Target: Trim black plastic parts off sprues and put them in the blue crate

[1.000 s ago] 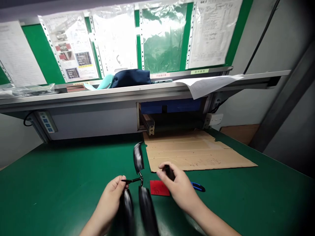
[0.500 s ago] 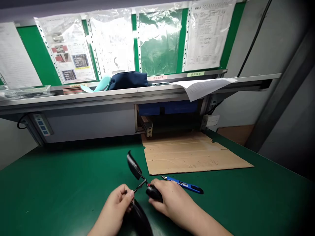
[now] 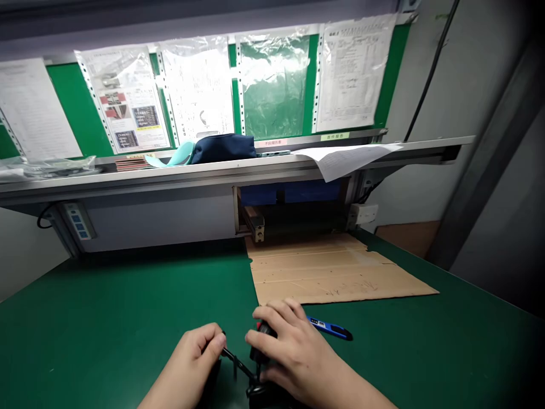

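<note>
Between my hands is a black jointed item [image 3: 241, 366] that looks like a headset, with thin arms and rounded parts; its lower portion runs out of the bottom of the view. My left hand [image 3: 191, 358] is closed, thumb and forefinger pinching the end of a thin black arm. Curled over a rounded black part with a small red spot, my right hand [image 3: 293, 349] grips it from above and hides much of it. Just beyond the right hand lies a blue utility knife [image 3: 331, 328], its front end covered by that hand.
A flat cardboard sheet [image 3: 315, 272] lies on the green tabletop [image 3: 128, 307]. Behind it is an opening under a shelf [image 3: 191, 177], which carries a dark blue pouch [image 3: 223, 149] and a drooping paper [image 3: 340, 161]. A power strip [image 3: 79, 220] is fixed at left.
The black item has turned and come lower, and its upright oval part no longer shows. My right hand has shifted its grip over the top, now covering the knife's tip.
</note>
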Tool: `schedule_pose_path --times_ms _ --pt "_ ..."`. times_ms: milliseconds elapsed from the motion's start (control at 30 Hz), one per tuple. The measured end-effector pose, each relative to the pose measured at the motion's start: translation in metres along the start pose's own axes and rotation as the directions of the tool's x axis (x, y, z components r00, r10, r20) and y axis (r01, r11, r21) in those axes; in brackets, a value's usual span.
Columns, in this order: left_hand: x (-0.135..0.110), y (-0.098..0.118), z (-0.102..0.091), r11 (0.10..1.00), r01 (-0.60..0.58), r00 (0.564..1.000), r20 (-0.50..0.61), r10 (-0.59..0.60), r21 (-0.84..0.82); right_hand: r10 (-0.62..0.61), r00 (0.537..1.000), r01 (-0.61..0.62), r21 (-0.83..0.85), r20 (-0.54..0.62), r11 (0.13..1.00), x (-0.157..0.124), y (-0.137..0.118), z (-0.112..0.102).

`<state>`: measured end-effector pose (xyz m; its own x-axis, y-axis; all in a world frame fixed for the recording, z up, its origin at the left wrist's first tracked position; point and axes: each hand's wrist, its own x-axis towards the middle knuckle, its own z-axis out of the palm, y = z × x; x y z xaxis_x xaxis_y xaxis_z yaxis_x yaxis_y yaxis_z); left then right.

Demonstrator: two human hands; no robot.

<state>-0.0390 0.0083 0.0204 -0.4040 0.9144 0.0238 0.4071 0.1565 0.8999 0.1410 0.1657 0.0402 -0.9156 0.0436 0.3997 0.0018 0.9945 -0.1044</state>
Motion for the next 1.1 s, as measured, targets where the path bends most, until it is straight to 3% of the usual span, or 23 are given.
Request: schedule_pose_path --times_ms 133,200,267,333,467,533,600,667,800,867,933,1100 --pt "-0.005 0.005 0.001 0.979 -0.200 0.976 0.099 0.196 0.031 -0.081 0.982 0.062 0.109 0.173 0.992 0.001 -0.004 0.003" --pt "-0.005 0.006 0.003 0.986 -0.145 0.979 0.131 0.154 -0.079 -0.059 0.961 0.013 0.171 0.271 0.985 0.002 -0.005 0.009" --pt "-0.003 0.006 0.003 0.980 0.005 0.986 0.167 0.029 -0.200 0.068 0.956 -0.099 0.099 0.286 0.990 0.002 -0.005 0.017" --pt "0.000 0.004 0.002 0.944 0.154 0.974 0.204 -0.096 -0.292 0.215 0.952 -0.214 -0.028 0.218 0.976 0.001 -0.003 0.025" --pt "0.002 -0.004 -0.004 0.818 0.370 0.917 0.314 -0.245 -0.441 0.364 0.931 -0.359 -0.111 0.029 0.927 0.000 0.003 0.029" --pt "0.002 -0.007 -0.005 0.750 0.368 0.930 0.198 -0.311 -0.550 0.455 0.883 -0.464 -0.077 -0.114 0.882 0.000 0.006 0.024" --pt "0.003 -0.009 -0.001 0.732 0.232 0.947 -0.025 -0.322 -0.641 0.507 0.841 -0.510 0.035 -0.188 0.860 0.001 0.006 0.020" --pt "0.004 -0.010 0.011 0.703 0.119 0.957 -0.107 -0.270 -0.701 0.483 0.861 -0.463 0.144 -0.163 0.875 0.002 0.002 0.021" --pt "0.008 -0.019 0.044 0.531 0.172 0.983 0.113 -0.143 -0.830 0.269 0.962 -0.264 0.101 -0.043 0.959 0.000 -0.006 0.041" --pt "0.010 -0.025 0.056 0.549 0.172 0.985 0.125 -0.122 -0.818 0.177 0.984 -0.177 0.018 0.007 0.984 -0.002 -0.007 0.050" --pt "0.012 -0.030 0.059 0.633 0.141 0.988 0.071 -0.135 -0.761 0.135 0.989 -0.131 -0.066 0.056 0.989 -0.003 -0.007 0.055" --pt "0.013 -0.030 0.042 0.842 0.032 0.975 -0.169 -0.145 -0.539 0.107 0.990 -0.095 -0.123 0.087 0.988 -0.002 -0.007 0.051"
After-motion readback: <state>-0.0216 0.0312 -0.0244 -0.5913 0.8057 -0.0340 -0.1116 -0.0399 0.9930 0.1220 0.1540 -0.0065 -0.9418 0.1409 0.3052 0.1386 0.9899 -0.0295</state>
